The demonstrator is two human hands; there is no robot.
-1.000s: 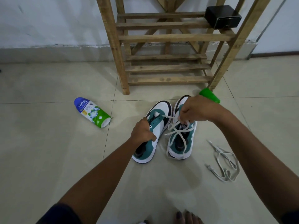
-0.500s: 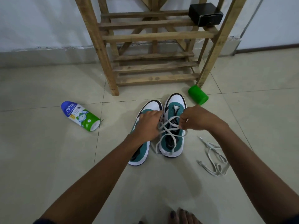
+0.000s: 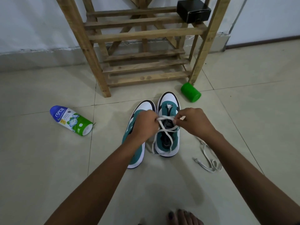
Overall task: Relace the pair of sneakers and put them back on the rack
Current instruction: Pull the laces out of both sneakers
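Both hands work over the right sneaker (image 3: 167,138): left hand (image 3: 144,125) and right hand (image 3: 193,120) pinch its lace (image 3: 165,118) between curled fingers, partway threaded. Left sneaker (image 3: 138,153) under the left hand unlaced, spare lace (image 3: 206,158) right of the fingers, rack (image 3: 146,65) beyond, waiting.

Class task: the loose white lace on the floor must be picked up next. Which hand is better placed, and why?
Right. The loose white lace lies beside the right forearm, nearer the right hand. The left hand would have to cross the green-and-white sneaker.
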